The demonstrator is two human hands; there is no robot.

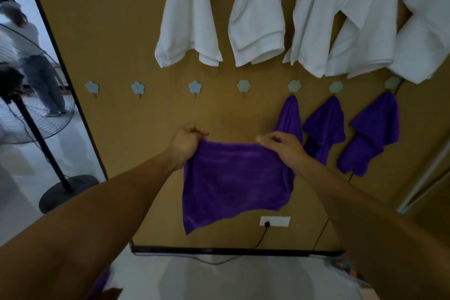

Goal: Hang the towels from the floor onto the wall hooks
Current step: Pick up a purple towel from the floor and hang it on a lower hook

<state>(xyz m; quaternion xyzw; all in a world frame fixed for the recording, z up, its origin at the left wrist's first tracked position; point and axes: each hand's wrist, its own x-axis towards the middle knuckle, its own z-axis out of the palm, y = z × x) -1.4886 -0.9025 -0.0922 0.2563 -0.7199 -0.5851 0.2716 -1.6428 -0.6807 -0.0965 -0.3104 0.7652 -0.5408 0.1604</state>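
**Holding the purple towel (233, 178) up under the empty hook (243, 87)**

Both hands are pinching the towel's top edge: the left hand (188, 140) is bunching the left corner and the right hand (283, 150) is nipping the right one. That edge is running left to right, with the rest hanging in front of the wall (121, 31). The hook is sitting straight above, between the hands and a bit nearer the right. Three hung towels (326, 129) are filling the hooks to its right.

Fan base (69, 192) on pale floor (243, 282)
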